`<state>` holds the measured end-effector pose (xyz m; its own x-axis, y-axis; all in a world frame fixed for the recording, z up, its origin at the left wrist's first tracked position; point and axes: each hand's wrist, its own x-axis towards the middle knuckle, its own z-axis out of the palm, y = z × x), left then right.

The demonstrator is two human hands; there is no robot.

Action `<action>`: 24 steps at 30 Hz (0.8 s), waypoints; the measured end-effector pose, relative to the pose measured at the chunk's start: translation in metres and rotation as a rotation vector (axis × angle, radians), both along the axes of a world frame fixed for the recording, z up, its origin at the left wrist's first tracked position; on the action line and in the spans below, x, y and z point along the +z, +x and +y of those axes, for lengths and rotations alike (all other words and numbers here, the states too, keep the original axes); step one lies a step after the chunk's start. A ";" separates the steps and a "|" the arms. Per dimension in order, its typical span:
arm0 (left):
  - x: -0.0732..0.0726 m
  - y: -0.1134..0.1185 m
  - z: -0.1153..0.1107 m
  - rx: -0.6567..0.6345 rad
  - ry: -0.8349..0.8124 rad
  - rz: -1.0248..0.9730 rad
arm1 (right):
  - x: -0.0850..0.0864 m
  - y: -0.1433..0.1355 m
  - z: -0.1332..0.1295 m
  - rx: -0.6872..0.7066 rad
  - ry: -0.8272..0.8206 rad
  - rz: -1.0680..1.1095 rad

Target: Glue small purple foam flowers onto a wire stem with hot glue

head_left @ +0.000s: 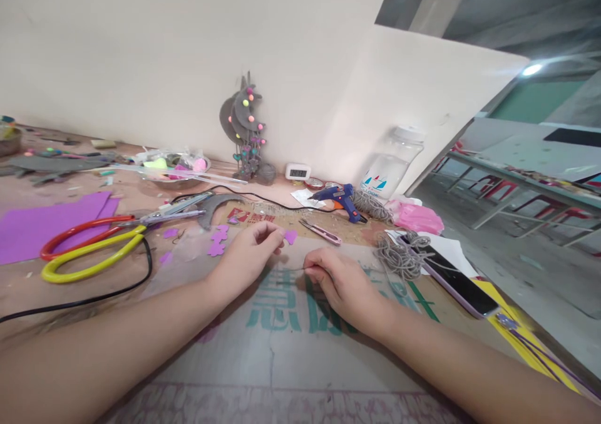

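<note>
My left hand (pixel 256 248) is closed in a pinch, with a small purple cut-out piece (pixel 290 237) at its fingertips. Thumb and forefinger of my right hand (pixel 340 283) are pressed together on a thin dark string (pixel 295 268), whose short end points toward my left hand. Both hands are above a cardboard sheet (pixel 225 361) with green lettering. Left of my left hand lie several purple cut-outs (pixel 217 241). Beyond the hands is a pair of pink thread snips (pixel 322 231).
A blue glue gun (pixel 342 200), a clear bottle (pixel 390 164) and a white digital clock (pixel 297 172) stand behind. Grey yarn (pixel 404 255) and a phone (pixel 455 280) lie right; red-and-yellow-handled scissors (pixel 94 258) and purple sheets (pixel 56 227) left. A grey moon ornament (pixel 244 120) leans against the wall.
</note>
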<state>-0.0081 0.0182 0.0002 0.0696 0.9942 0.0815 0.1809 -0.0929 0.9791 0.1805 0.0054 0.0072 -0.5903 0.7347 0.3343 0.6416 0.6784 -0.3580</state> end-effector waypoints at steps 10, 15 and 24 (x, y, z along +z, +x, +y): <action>0.005 0.003 -0.002 -0.011 -0.023 -0.117 | -0.004 0.003 0.004 0.050 0.162 0.101; 0.002 0.003 -0.002 -0.012 -0.001 -0.113 | -0.002 0.005 0.007 0.072 0.197 0.054; 0.000 0.006 -0.006 -0.156 -0.102 -0.200 | -0.006 0.003 0.009 0.009 0.061 0.227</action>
<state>-0.0022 0.0121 -0.0002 0.2149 0.9766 0.0093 -0.0254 -0.0039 0.9997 0.1833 0.0146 0.0011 -0.5015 0.7040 0.5030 0.5434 0.7087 -0.4501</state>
